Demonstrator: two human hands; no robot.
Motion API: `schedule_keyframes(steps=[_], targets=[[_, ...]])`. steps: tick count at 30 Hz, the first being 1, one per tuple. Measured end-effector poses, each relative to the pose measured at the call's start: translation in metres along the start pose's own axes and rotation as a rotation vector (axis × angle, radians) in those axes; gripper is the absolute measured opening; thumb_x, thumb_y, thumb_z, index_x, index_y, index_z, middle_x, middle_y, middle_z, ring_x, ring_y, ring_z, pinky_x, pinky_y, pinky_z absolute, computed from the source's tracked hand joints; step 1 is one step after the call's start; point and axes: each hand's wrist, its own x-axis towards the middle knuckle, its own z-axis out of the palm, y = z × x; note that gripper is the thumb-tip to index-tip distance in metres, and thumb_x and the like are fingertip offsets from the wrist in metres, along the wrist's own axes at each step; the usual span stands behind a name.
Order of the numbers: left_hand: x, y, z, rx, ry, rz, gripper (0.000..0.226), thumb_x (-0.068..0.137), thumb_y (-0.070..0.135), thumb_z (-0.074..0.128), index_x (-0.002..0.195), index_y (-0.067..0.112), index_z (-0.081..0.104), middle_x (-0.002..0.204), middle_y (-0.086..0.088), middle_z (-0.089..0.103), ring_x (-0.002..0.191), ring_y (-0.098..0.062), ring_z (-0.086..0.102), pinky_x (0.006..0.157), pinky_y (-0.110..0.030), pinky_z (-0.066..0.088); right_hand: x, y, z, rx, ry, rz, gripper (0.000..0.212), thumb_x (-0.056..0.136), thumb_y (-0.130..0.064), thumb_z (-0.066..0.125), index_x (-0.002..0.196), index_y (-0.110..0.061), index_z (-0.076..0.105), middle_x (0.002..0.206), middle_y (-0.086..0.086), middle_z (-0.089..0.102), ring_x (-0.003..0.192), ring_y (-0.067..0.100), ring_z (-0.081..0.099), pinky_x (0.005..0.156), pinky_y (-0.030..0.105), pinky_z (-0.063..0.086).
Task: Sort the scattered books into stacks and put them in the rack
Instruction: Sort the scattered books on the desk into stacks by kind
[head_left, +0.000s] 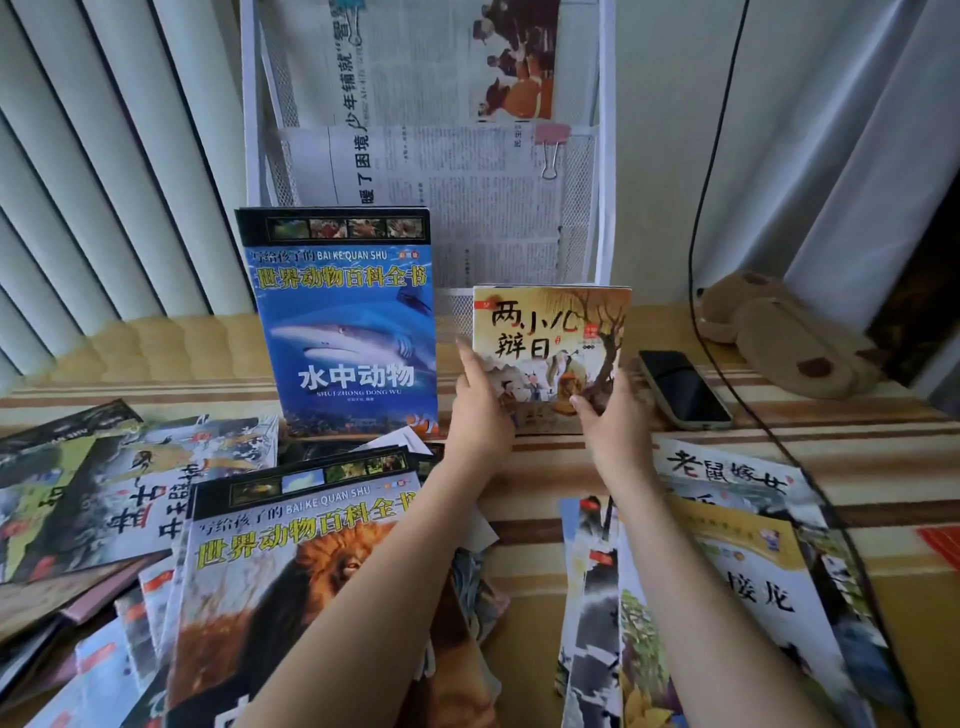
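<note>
A single wide-angle view from the person's head looks forward and steeply down over a striped bed surface (810, 467), close enough that both forearms run up from the bottom edge of the picture to the middle. It faces the far edge of that surface, where a white mesh rack (602, 156) stands upright against the wall, with vertical blinds (104, 156) at the far left corner and a curtain (857, 156) at the far right. The near edge falls outside the picture, and straight lines bow toward the sides.
</note>
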Motion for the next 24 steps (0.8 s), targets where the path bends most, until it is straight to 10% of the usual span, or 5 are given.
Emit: schedule_keyframes(steps=[6,10,16,20,24], targets=[[-0.004,0.004,-0.005,0.087,0.005,-0.089,0.083,0.087,-0.007,0.049,0.147,-0.004,-0.008,0.148,-0.027,0.023,0.136,-0.041,0.025,0.113,-0.044,0.025,-0.007,-0.009,-0.003,-0.009,0.143,-0.059,0.087,0.088,-0.022,0.062,0.151,-0.009,0.003,0.152,0.019,0.023,0.136,0.032,0.033,0.105,0.044,0.041],[-0.016,0.018,-0.022,0.092,-0.028,-0.140,0.079,0.089,-0.010,0.045,0.147,-0.006,-0.009,0.155,-0.025,0.006,0.138,-0.038,0.024,0.109,-0.036,0.028,-0.024,-0.019,-0.012,-0.040,0.282,-0.185,0.055,0.085,-0.011,0.059,0.135,-0.010,0.036,0.132,0.016,0.047,0.120,0.030,0.046,0.097,0.043,0.045],[-0.057,0.023,-0.048,0.192,-0.006,-0.009,0.059,0.087,-0.009,0.041,0.144,0.001,0.031,0.141,-0.020,0.040,0.130,-0.034,0.040,0.104,-0.038,0.037,-0.083,-0.035,-0.022,-0.106,-0.074,-0.286,0.025,0.092,-0.014,0.054,0.117,-0.015,0.053,0.095,0.002,0.063,0.066,0.013,0.056,0.051,0.023,0.039],[-0.093,0.007,-0.074,0.421,0.081,-0.034,0.048,0.082,-0.001,0.044,0.128,0.009,0.052,0.130,-0.014,0.050,0.120,-0.033,0.048,0.102,-0.045,0.040,-0.136,-0.063,-0.017,0.137,-0.413,-0.258,0.030,0.094,-0.033,0.051,0.119,-0.018,0.058,0.110,0.000,0.066,0.091,0.019,0.064,0.078,0.037,0.053],[-0.117,-0.027,-0.113,0.624,0.112,-0.303,0.055,0.087,0.020,0.046,0.139,0.011,0.032,0.148,-0.020,0.027,0.139,-0.040,0.018,0.111,-0.063,0.006,-0.166,-0.079,-0.007,0.144,-0.647,-0.192,0.049,0.088,-0.051,0.053,0.123,-0.017,0.055,0.118,0.002,0.063,0.105,0.022,0.060,0.082,0.033,0.047]])
